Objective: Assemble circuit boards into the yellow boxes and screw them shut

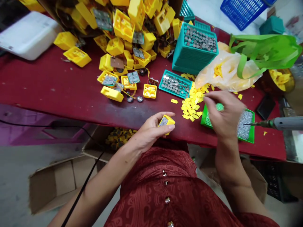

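One yellow casing (167,123), grey part inside, above the front edge of the red desk (78,91); clamped between the left hand's (157,127) fingers. One right hand (223,112), above the green tray (245,126), fingers bent close; whether they meet, cannot tell. One heap of small yellow pieces (193,105), between both hands, beyond them.

Coin-cell tray (175,84) left of loose tabs (192,105); screw tray (251,138) right.

Diffuse light is washing the red tablecloth (71,91) — above it, the right hand (224,110) is blurring; around it, edges are stretching.
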Demonstrator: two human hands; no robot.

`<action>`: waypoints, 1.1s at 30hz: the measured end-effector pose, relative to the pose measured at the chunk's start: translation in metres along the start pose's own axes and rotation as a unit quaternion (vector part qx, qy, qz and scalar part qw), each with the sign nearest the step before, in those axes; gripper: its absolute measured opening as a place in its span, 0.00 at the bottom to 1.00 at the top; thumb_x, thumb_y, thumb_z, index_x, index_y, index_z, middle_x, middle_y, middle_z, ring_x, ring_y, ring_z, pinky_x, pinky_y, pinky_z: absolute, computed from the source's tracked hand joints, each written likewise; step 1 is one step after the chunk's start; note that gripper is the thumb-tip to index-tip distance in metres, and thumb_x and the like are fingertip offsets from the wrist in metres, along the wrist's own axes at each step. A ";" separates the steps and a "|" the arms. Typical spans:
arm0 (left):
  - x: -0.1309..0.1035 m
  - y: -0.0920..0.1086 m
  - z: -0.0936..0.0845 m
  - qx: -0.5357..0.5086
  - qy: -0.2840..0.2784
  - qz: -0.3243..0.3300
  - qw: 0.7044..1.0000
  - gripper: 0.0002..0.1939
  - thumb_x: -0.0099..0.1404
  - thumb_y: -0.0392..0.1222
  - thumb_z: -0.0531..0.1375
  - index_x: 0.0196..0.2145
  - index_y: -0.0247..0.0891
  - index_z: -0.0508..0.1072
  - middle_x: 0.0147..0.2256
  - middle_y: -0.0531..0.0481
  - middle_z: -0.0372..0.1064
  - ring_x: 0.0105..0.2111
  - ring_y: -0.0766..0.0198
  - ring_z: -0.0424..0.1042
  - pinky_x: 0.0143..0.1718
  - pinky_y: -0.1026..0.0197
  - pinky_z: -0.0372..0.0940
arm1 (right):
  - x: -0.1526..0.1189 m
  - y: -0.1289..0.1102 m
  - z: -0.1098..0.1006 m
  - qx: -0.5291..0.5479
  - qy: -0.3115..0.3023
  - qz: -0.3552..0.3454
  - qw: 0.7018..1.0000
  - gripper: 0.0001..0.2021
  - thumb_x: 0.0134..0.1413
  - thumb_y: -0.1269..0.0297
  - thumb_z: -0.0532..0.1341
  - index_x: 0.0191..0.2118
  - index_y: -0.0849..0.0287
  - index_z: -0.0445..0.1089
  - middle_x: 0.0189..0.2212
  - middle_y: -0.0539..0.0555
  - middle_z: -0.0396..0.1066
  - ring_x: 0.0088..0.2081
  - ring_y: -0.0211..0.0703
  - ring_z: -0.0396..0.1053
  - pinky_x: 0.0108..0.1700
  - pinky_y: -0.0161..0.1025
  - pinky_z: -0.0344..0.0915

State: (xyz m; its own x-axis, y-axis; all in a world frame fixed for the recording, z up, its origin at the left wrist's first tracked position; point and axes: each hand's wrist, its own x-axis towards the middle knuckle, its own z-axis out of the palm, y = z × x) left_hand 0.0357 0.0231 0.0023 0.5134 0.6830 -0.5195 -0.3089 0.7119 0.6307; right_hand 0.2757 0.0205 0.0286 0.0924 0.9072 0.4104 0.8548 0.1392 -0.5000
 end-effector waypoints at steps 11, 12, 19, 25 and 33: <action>0.012 -0.008 -0.019 -0.006 0.038 0.080 0.996 0.23 0.61 0.46 0.75 0.51 0.35 0.82 0.46 0.42 0.82 0.43 0.61 0.76 0.41 0.62 0.68 | 0.045 0.001 0.065 -0.346 -0.265 0.078 0.897 0.17 0.67 0.73 0.56 0.49 0.70 0.81 0.46 0.72 0.80 0.45 0.58 0.77 0.47 0.50 0.69; 0.013 -0.008 -0.020 -0.006 0.033 0.082 0.996 0.22 0.62 0.47 0.75 0.51 0.35 0.82 0.46 0.42 0.82 0.43 0.60 0.76 0.39 0.62 0.69 | 0.045 -0.003 0.066 -0.356 -0.272 0.080 0.890 0.18 0.65 0.75 0.55 0.50 0.71 0.81 0.47 0.73 0.79 0.46 0.59 0.77 0.48 0.50 0.69; 0.018 -0.008 -0.026 -0.050 0.011 0.086 0.995 0.19 0.62 0.47 0.75 0.47 0.36 0.83 0.43 0.43 0.84 0.40 0.63 0.78 0.34 0.66 0.71 | 0.052 -0.011 0.079 -0.356 -0.249 0.102 0.895 0.20 0.57 0.81 0.56 0.53 0.77 0.78 0.47 0.78 0.77 0.46 0.61 0.77 0.48 0.52 0.72; 0.018 -0.004 -0.026 -0.127 0.004 0.052 0.990 0.09 0.72 0.39 0.64 0.47 0.35 0.82 0.43 0.43 0.83 0.39 0.60 0.83 0.39 0.60 0.77 | 0.054 0.006 0.074 -0.271 -0.175 0.108 0.940 0.13 0.60 0.77 0.57 0.38 0.67 0.80 0.38 0.68 0.78 0.42 0.54 0.75 0.51 0.55 0.71; 0.018 -0.008 -0.029 -0.115 0.018 0.077 0.990 0.10 0.72 0.39 0.65 0.49 0.37 0.82 0.44 0.44 0.83 0.40 0.61 0.82 0.43 0.59 0.78 | 0.002 -0.060 0.055 0.297 -0.161 0.170 0.926 0.10 0.58 0.56 0.69 0.33 0.57 0.77 0.25 0.50 0.74 0.25 0.37 0.69 0.30 0.38 0.68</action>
State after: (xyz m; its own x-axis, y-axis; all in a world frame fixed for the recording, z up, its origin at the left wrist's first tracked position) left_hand 0.0242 0.0343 -0.0293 0.4174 0.7894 -0.4501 -0.5580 0.6136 0.5587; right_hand 0.1962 0.0355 0.0176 0.0654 0.9967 -0.0477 0.3640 -0.0684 -0.9289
